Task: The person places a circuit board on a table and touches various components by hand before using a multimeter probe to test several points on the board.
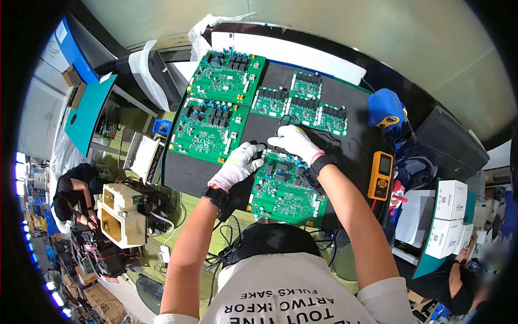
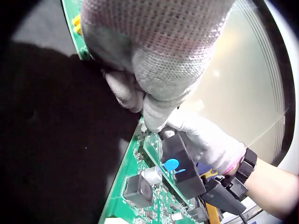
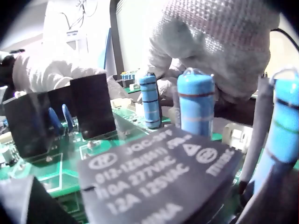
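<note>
Before the person lies a green circuit board (image 1: 286, 189) with black relays (image 3: 159, 175) and blue resistors (image 3: 196, 100). The gloved left hand (image 1: 237, 164) reaches its far left corner. In the left wrist view, that hand's bent fingers (image 2: 156, 112) come together right at the board's edge, beside a small upright green board (image 2: 163, 163). Opposite, the gloved right hand (image 1: 298, 144) bends over the far edge, its fingertips pointing down behind the resistors. A black cable (image 1: 318, 128) loops beside it. I cannot tell what is between the fingertips of either hand.
Two larger populated boards (image 1: 208, 129) lie on the left of the black mat (image 1: 189, 173). Several small boards (image 1: 303, 109) are grouped at the back. On the right are an orange multimeter (image 1: 381, 175) and a blue-and-yellow tool (image 1: 386, 108).
</note>
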The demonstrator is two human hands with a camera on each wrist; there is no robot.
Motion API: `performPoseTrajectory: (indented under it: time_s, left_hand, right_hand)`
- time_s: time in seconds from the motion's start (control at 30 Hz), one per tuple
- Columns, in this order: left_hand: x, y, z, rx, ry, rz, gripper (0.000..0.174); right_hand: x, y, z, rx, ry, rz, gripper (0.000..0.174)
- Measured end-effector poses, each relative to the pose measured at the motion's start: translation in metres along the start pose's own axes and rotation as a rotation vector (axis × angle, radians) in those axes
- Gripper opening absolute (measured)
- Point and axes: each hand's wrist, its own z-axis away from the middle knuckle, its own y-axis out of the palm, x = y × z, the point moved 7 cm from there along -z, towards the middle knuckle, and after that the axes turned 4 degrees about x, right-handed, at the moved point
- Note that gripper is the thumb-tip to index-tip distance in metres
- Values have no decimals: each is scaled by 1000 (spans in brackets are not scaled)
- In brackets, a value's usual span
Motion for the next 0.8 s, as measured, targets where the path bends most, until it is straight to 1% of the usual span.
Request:
performPoseTrajectory:
  time_s: [0.1, 0.17, 0.33, 0.43, 0.6, 0.7, 0.77, 0.8]
  left_hand:
    - [-1, 1, 0, 4, 16, -11, 37]
    - [1, 2, 0, 7, 17, -20, 36]
    - [-1, 1, 0, 13, 5, -25, 36]
    - [2, 2, -1, 17, -11, -29, 40]
    - [3, 2, -1, -2, 40, -36, 40]
    - [0, 1, 0, -39, 109, -81, 38]
    - [-2, 0, -2, 11, 57, -56, 38]
    - [1, 2, -2, -3, 61, -41, 38]
  right_hand:
    - [-2, 0, 1, -8, 6, -29, 40]
    - [2, -1, 2, -3, -25, 7, 40]
    - [2, 0, 3, 4, -7, 4, 41]
    - [1, 1, 1, 11, -2, 18, 41]
    - [1, 1, 1, 2, 15, 15, 42]
    - [6, 1, 2, -35, -74, 64, 42]
    - [3, 4, -1, -28, -83, 75, 42]
    - [1, 3, -2, -34, -66, 66, 42]
